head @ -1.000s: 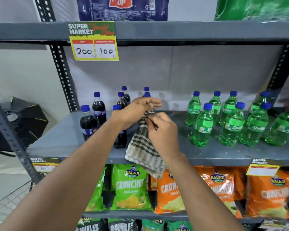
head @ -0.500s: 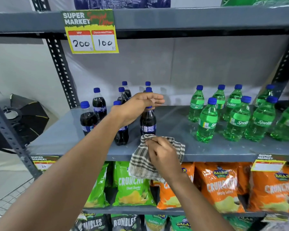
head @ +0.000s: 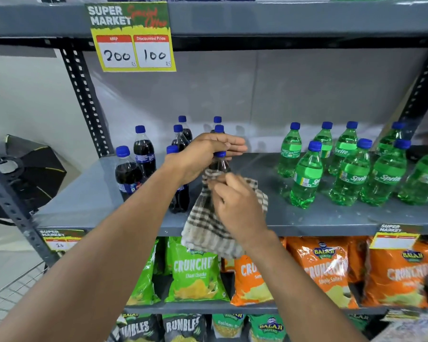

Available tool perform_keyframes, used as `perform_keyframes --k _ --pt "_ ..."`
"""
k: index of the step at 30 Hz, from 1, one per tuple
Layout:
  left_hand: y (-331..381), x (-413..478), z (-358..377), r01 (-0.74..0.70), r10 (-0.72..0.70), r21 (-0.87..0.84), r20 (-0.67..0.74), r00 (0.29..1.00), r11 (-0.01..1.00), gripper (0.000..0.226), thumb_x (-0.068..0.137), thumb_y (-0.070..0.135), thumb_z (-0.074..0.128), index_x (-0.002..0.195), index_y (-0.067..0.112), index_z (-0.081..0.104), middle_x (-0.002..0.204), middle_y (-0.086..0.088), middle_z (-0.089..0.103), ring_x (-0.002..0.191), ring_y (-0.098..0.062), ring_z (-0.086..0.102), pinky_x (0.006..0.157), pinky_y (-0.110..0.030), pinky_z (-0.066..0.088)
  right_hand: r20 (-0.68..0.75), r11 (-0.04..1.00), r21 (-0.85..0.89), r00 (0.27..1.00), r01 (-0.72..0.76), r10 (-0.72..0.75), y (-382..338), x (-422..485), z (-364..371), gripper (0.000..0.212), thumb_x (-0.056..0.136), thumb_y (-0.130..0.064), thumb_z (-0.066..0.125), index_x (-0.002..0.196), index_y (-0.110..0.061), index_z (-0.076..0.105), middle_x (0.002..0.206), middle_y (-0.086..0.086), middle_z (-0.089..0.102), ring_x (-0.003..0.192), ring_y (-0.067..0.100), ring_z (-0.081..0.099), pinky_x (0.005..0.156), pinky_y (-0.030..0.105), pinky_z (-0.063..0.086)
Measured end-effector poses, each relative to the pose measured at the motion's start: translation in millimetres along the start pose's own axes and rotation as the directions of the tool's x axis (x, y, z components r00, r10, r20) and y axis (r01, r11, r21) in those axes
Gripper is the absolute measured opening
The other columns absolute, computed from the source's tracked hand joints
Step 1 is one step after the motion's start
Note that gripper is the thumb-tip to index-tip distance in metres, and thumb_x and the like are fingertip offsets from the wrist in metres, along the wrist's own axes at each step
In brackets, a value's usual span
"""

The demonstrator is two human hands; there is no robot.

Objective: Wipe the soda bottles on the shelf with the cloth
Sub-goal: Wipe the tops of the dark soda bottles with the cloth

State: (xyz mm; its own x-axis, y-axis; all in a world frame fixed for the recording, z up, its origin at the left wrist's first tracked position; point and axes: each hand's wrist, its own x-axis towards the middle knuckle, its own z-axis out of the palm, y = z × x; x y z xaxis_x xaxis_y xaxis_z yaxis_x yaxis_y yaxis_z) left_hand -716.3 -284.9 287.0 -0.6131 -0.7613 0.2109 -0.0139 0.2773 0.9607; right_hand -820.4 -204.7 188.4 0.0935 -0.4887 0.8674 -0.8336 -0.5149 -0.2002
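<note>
Standing at the far left beside the rack, a black studio light [head: 22, 174] sits behind the slotted grey upright [head: 84, 99]. On the grey shelf [head: 89, 193] a cluster of dark cola bottles [head: 143, 154] with blue caps stands upright, some hidden behind the arms. Above them a yellow price card [head: 132, 37] reading 200 and 100 hangs from the upper shelf edge. The left hand [head: 203, 156] reaches in over the cola group, fingers held nearly straight and together, curled loosely over the neck of one cola bottle [head: 220, 164] whose blue cap shows under the palm; how firmly it grips cannot be told. Just below, the right hand [head: 235, 203] is closed on a brown-and-white checked cloth [head: 208, 230], pressing it against that bottle's body, with the cloth's loose end hanging past the shelf's front edge. Further right, well apart from the hands, green Sprite bottles [head: 307, 174] stand in rows on the same shelf. Underneath, green chip bags [head: 195, 270] sit left of orange chip bags [head: 324, 270] on the lower shelf.
</note>
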Motion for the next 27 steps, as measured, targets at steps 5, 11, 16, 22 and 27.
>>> perform_keyframes --k 5,11,16,22,27 --pt "0 -1 2 -0.012 0.012 0.003 -0.006 1.0 1.0 0.039 0.101 -0.003 0.035 0.117 0.012 0.068 0.121 -0.011 0.072 0.122 -0.022 0.065 0.113 -0.041 0.043 0.062 0.993 0.067 0.994 -0.094 0.09 9 -49 8 0.014 0.088 0.001 0.074 0.101 -0.001 0.078 0.095 0.012 0.073 0.086 0.032 0.068 0.076 0.041 0.058" --pt "1 -3 2 -0.02 0.02 0.015 -0.011 1.0 1.0 0.039 0.102 -0.003 0.034 0.118 0.011 0.067 0.118 -0.008 0.073 0.122 -0.021 0.065 0.113 -0.038 0.043 -0.132 0.979 0.112 0.973 -0.173 0.187 17 -33 -3 0.017 0.082 0.004 0.08 0.099 -0.001 0.079 0.092 0.011 0.074 0.083 0.025 0.072 0.078 0.034 0.061" --pt "1 -2 2 -0.009 0.008 -0.044 -0.011 1.0 0.999 0.037 0.102 -0.002 0.035 0.124 0.003 0.064 0.121 -0.011 0.073 0.118 -0.02 0.067 0.104 -0.031 0.051 -0.206 0.979 0.156 0.965 -0.131 0.162 20 10 -13 0.014 0.086 0.004 0.076 0.1 0.001 0.079 0.091 0.011 0.073 0.081 0.026 0.07 0.07 0.041 0.059" --pt "-1 0 1 0.015 -0.015 -0.057 -0.005 1.0 0.998 0.037 0.101 0.0 0.037 0.124 0.005 0.066 0.123 -0.01 0.073 0.118 -0.018 0.067 0.101 -0.028 0.051 -0.101 1.0 0.03 0.995 -0.003 0.006 12 20 -8 0.009 0.086 0.003 0.076 0.094 -0.001 0.077 0.087 0.009 0.069 0.078 0.028 0.062 0.07 0.036 0.052" --pt "-2 -1 2 -0.011 0.011 0.005 -0.017 1.0 1.0 0.038 0.102 -0.001 0.035 0.121 0.01 0.066 0.124 -0.01 0.072 0.122 -0.02 0.065 0.112 -0.037 0.043 0.044 0.998 0.019 0.998 0.053 -0.054 12 -17 5 0.009 0.089 -0.001 0.074 0.097 -0.002 0.077 0.092 0.009 0.071 0.083 0.028 0.063 0.067 0.039 0.056"
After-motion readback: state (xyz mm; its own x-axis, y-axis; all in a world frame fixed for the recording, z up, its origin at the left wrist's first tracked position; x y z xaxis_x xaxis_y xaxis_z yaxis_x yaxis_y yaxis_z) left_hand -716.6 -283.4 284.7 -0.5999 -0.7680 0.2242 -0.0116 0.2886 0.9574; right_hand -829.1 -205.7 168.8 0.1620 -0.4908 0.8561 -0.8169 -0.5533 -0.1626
